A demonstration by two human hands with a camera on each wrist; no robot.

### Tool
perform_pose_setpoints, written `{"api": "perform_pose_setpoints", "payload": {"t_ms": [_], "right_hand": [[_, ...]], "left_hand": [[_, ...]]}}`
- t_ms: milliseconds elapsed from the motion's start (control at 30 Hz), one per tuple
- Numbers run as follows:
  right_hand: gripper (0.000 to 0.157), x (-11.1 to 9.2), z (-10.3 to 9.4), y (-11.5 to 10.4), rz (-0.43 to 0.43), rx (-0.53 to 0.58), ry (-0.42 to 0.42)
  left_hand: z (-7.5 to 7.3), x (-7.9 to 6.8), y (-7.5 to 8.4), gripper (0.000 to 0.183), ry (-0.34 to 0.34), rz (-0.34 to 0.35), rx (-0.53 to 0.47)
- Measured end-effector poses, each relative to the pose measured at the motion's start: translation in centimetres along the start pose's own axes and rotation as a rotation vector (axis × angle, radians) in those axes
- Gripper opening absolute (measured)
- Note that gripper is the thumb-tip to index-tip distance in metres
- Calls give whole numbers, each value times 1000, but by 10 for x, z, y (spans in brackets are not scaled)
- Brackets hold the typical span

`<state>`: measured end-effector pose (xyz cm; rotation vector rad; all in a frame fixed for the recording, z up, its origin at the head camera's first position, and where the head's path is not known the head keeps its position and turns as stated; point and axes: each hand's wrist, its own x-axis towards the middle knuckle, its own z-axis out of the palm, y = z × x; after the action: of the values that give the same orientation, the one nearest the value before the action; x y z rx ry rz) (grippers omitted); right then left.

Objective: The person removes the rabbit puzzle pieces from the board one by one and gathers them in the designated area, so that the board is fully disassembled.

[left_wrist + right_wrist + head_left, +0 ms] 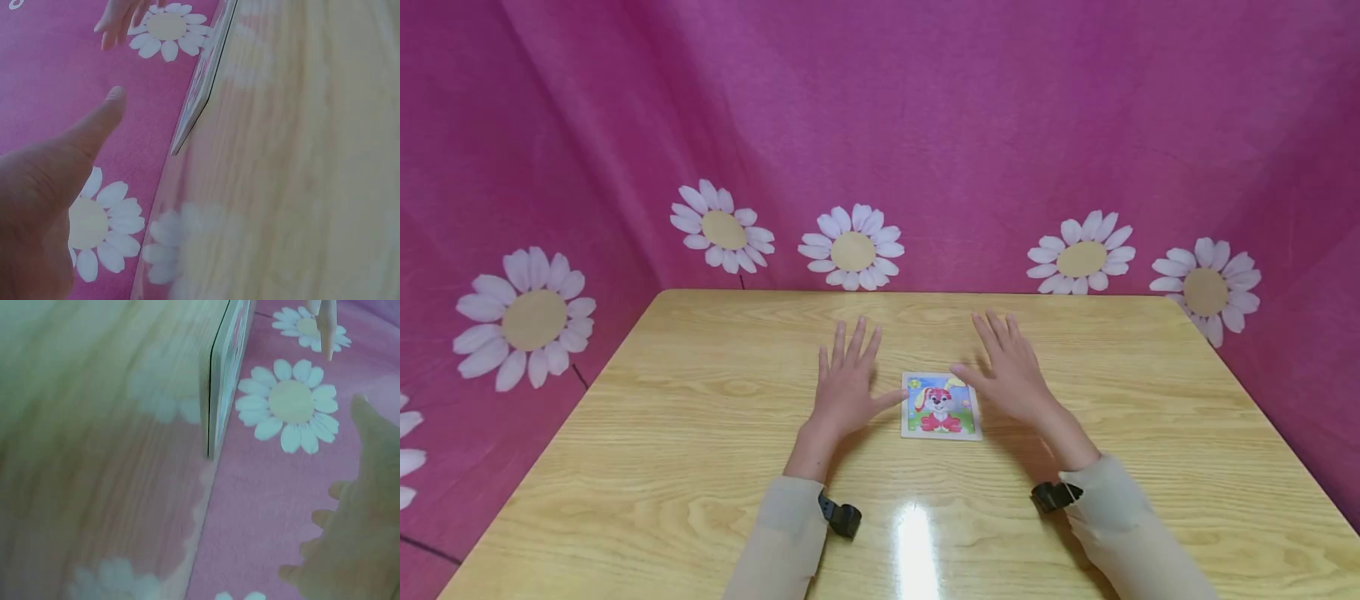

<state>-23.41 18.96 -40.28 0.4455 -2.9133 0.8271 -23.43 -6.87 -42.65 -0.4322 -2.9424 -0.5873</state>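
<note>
Beige cloth sleeves [782, 542]; left hand [845, 393], right hand [1018, 383], fingers wide, presumably leaving square rabbit-picture board [940, 410] visible inside wooden tabletop [662, 475] edges.

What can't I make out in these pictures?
Square picture: edge-on in both wrist views, hiding its design there.
Right hand: partly cut off by the left wrist view's top edge.
Left sleeve: cut by the head view's bottom edge.
Leftmost flower: cut by the head view's left edge.
</note>
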Motion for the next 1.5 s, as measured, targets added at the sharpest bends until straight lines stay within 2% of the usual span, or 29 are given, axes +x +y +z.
{"api": "perform_pose_setpoints", "payload": {"t_ms": [200,400,567,767,933,1167,1500], "right_hand": [[91,9,11,-5,-68,51,-47],[89,15,22,-7,-168,154,-68],[80,19,28,-8,-196,203,-93],[64,25,37,-10,-258,179,-92],[48,27,43,-13,-258,133,-119],[30,32,45,-15,-257,88,-168],[22,41,48,-17,-223,86,-214]], "left_hand": [[4,-1,0,107,-24,69,-54],[10,-2,-1,106,-110,98,-176],[16,-3,-2,101,-186,85,-241],[19,-5,-4,91,-269,74,-256],[21,-5,-5,85,-307,98,-248],[20,-3,-5,78,-315,145,-221],[18,-3,-6,78,-315,151,-246]]}}
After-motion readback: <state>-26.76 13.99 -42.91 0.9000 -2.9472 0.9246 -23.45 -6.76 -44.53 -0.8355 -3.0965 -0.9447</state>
